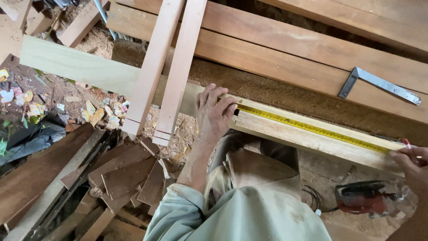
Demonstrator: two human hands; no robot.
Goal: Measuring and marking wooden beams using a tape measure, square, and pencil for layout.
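Bent over in a dusty pale shirt (232,214), a person's left hand (214,114) pins the end of a yellow tape measure (312,129) flat along a pale plank (285,131) on the desk, while the right hand (412,160) grips its far end, pulling it taut, beneath a steel square (379,84).

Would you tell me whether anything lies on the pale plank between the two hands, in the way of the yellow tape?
Nothing visible does: the yellow tape runs unbroken along the pale plank from the left hand to the right hand.
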